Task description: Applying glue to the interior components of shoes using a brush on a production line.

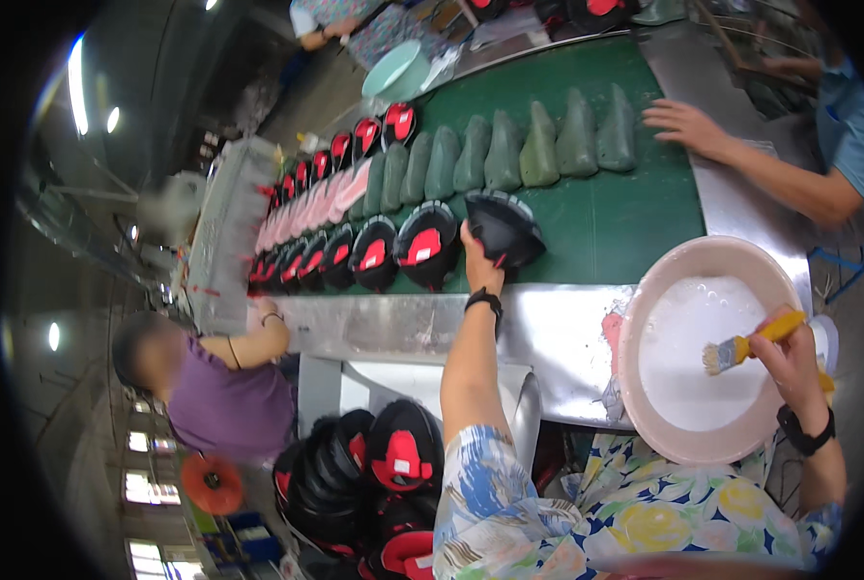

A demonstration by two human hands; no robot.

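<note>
My left hand [478, 259] grips a black shoe upper [505, 230] at its edge, over the near side of the green belt [601, 256]. In my right hand [792, 360] is a flat paintbrush [741, 350] with a yellow handle and pale bristles. It is held over a pale pink basin [648, 263] of white liquid [700, 379]. Left of my left hand, black shoe uppers with red linings [424, 246] stand in a row along the belt. Beyond them runs a row of dark green shoe lasts [503, 150], with pink pieces [326, 198] farther left.
A box heaped with black uppers [398, 459] stands below the metal table edge [548, 329]. One person in purple [231, 398] works at left; another's hand [688, 126] rests near the lasts at right. A green basin [396, 72] sits at the far side.
</note>
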